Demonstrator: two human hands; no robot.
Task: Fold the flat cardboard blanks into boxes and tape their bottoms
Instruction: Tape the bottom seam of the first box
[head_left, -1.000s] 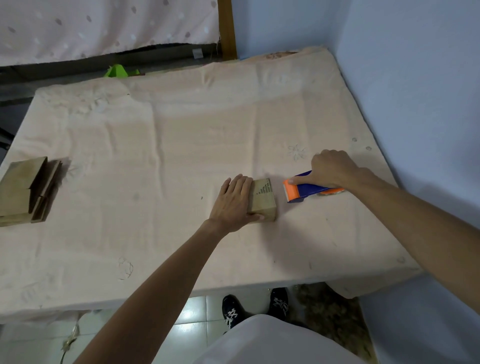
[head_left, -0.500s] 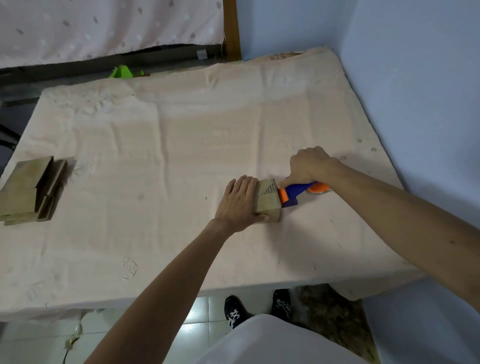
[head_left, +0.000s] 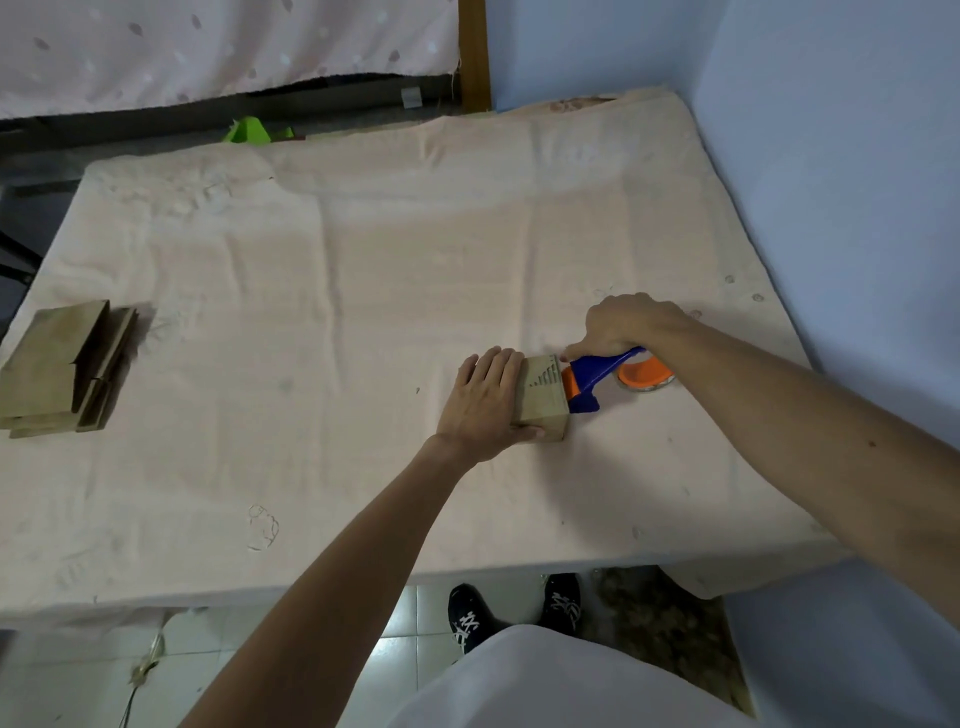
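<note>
A small folded cardboard box (head_left: 543, 397) stands on the cloth-covered table (head_left: 322, 322), right of centre. My left hand (head_left: 485, 402) lies over its left side with straight fingers on top and the thumb along the near face. My right hand (head_left: 621, 325) grips the handle of a blue and orange tape dispenser (head_left: 597, 376). The dispenser's orange front edge touches the box's right face. A stack of flat cardboard blanks (head_left: 62, 369) lies at the table's left edge.
Blue walls (head_left: 831, 182) close in the table's right side and far corner. A green object (head_left: 249, 130) sits behind the far edge. My shoes (head_left: 514, 610) stand on the tiled floor below the near edge.
My right hand carried the tape dispenser leftward from the table until its front edge met the box's right face. My left hand stayed on the box.
</note>
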